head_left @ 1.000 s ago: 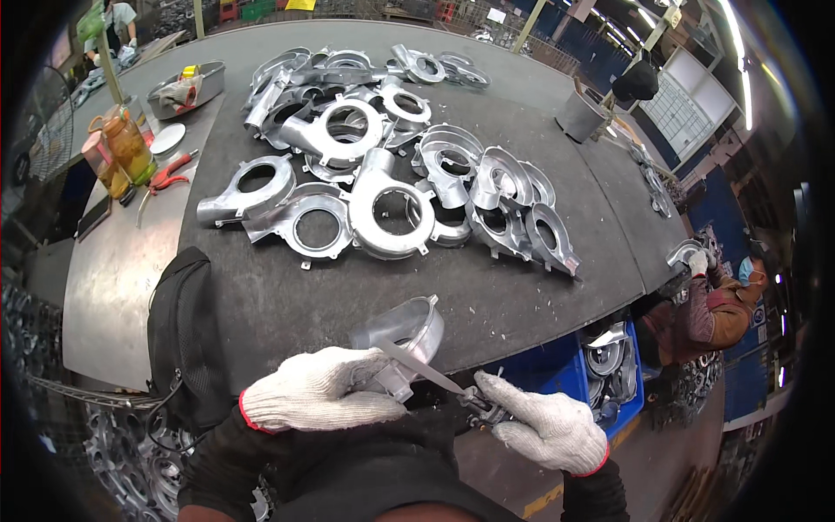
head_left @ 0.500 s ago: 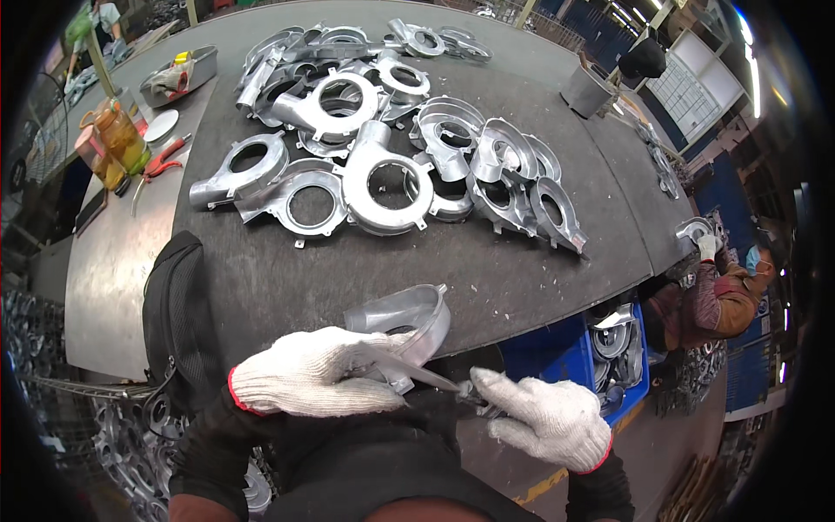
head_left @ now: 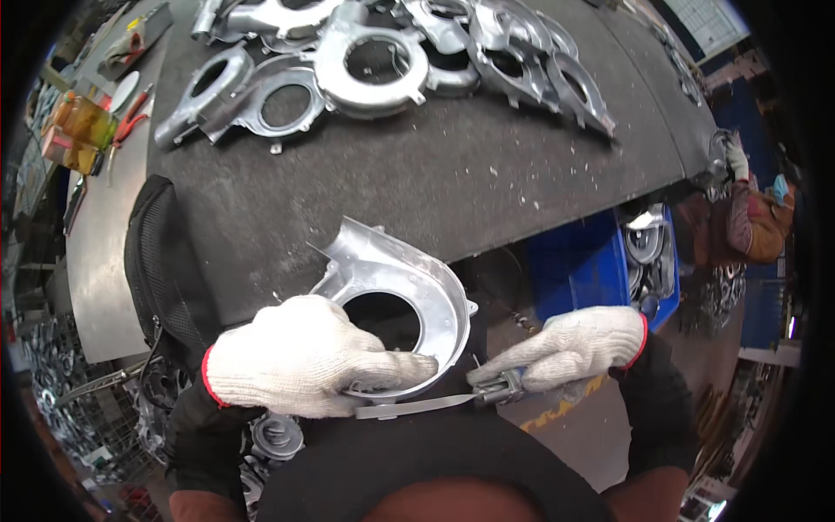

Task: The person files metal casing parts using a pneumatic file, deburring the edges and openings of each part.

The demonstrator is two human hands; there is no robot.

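A silver cast-metal blower housing (head_left: 432, 287) stands tilted at the near table edge, its round opening facing me. My left hand (head_left: 300, 358), in a white knit glove, is closed on its lower left rim, fingers reaching inside the shell. In my gloved right hand (head_left: 570, 350) is a hand tool with a long flat grey blade (head_left: 417, 405). That blade points left, just below the housing's near rim; whether it touches the metal I cannot tell. The fingers partly hide the tool's grip.
More silver housings (head_left: 370, 83) lie piled on the dark table (head_left: 365, 178). A black bag (head_left: 170, 261) sits left, near red-handled pliers (head_left: 130, 120) and an orange jar (head_left: 87, 117). Beyond my right hand is a blue bin (head_left: 574, 270) containing housings. A co-worker (head_left: 757, 217) works at far right.
The view has tipped down. My left hand has turned the housing so its opening faces me. The blade has shifted from slanting across the housing to lying nearly level below its near rim.
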